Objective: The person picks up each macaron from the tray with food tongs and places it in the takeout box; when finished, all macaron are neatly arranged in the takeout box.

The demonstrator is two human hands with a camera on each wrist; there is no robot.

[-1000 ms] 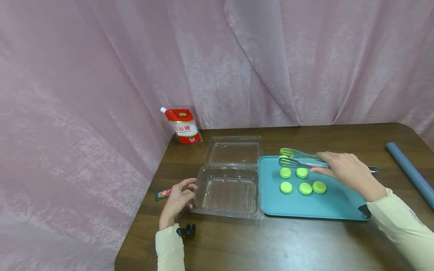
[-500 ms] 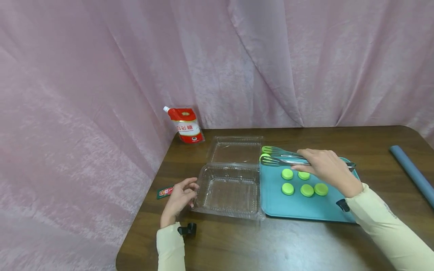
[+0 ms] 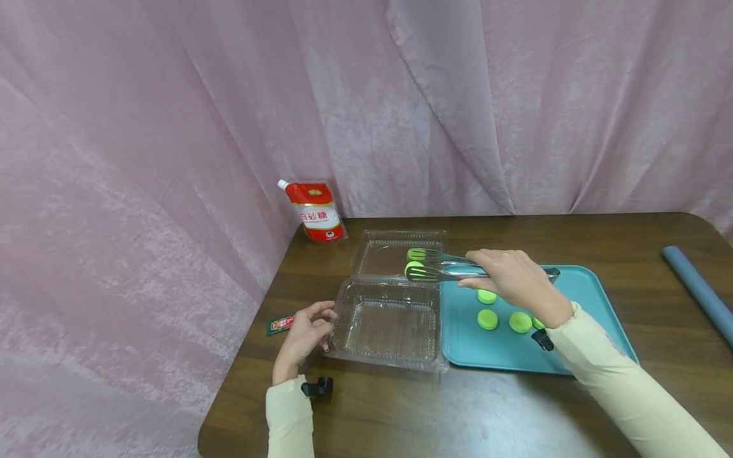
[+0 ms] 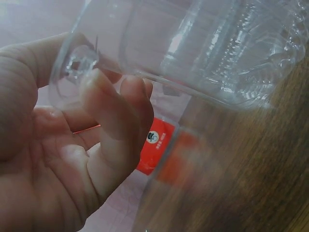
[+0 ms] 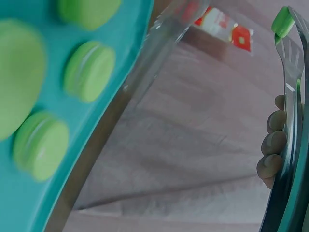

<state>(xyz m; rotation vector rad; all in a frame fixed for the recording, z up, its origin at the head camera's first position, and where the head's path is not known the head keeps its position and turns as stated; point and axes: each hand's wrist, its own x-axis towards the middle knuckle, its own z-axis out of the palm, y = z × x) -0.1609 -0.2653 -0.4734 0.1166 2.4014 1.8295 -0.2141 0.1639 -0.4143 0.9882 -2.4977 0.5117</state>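
In the head view my right hand (image 3: 515,280) grips metal tongs (image 3: 443,275), their slotted ends over the hinge side of a clear plastic food container (image 3: 389,326). A green macaron (image 5: 283,21) sits between the tong tips in the right wrist view. My left hand (image 3: 306,335) pinches the container's left rim with curled fingers, seen close in the left wrist view. The container lies open and its base holds nothing. On the blue tray (image 3: 590,308) beside it lie several more green macarons (image 3: 487,319), some partly hidden behind my right forearm.
The container's clear lid (image 3: 375,254) lies folded back behind the base. A red and white spouted pouch (image 3: 319,213) stands at the back left. A small green and red packet (image 3: 279,325) lies by my left hand, and a blue-grey roll (image 3: 698,289) at the far right.
My right hand has carried the tongs and the macaron leftward, from above the tray to above the container. The left hand stays at the container's rim.
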